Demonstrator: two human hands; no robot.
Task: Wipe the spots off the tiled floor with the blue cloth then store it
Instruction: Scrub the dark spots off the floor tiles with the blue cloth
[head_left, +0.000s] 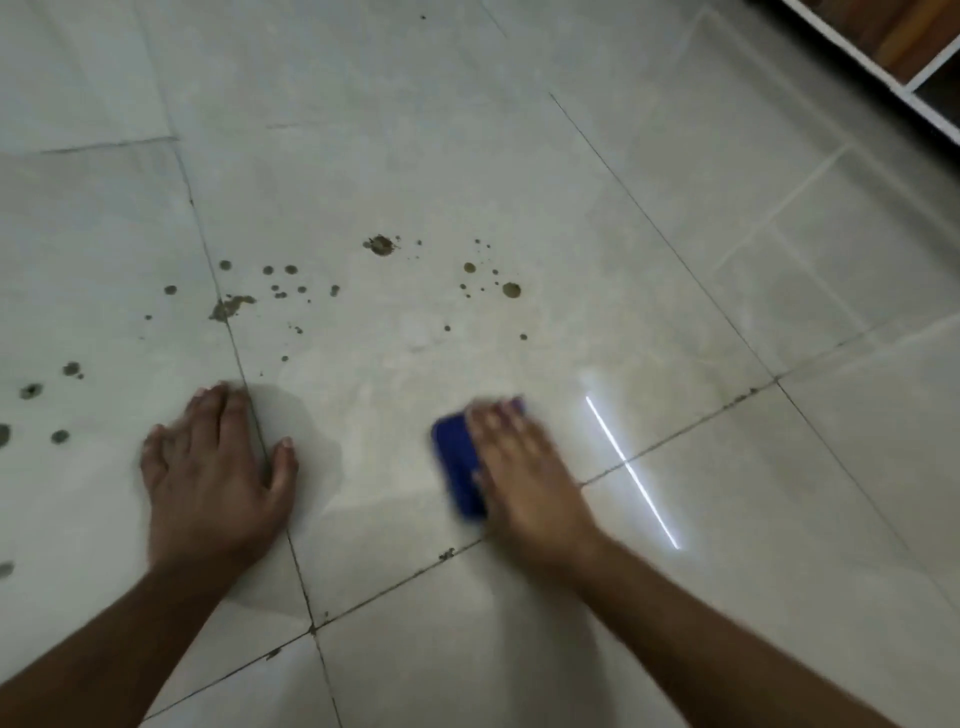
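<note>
The blue cloth (457, 462) lies folded on the pale tiled floor (519, 182), pressed flat under my right hand (524, 467), which covers its right part and looks blurred. My left hand (213, 467) rests palm down on the floor to the left, fingers spread, holding nothing. Several dark brown spots (382, 244) are scattered across the tiles beyond both hands, with more spots (31, 389) at the far left. The tile around the cloth looks smeared and wet.
A white shelf frame with wooden panels (893, 57) stands at the top right corner. A bright streak of reflected light (631, 470) lies on the floor right of my right hand. Dark grout lines cross the tiles.
</note>
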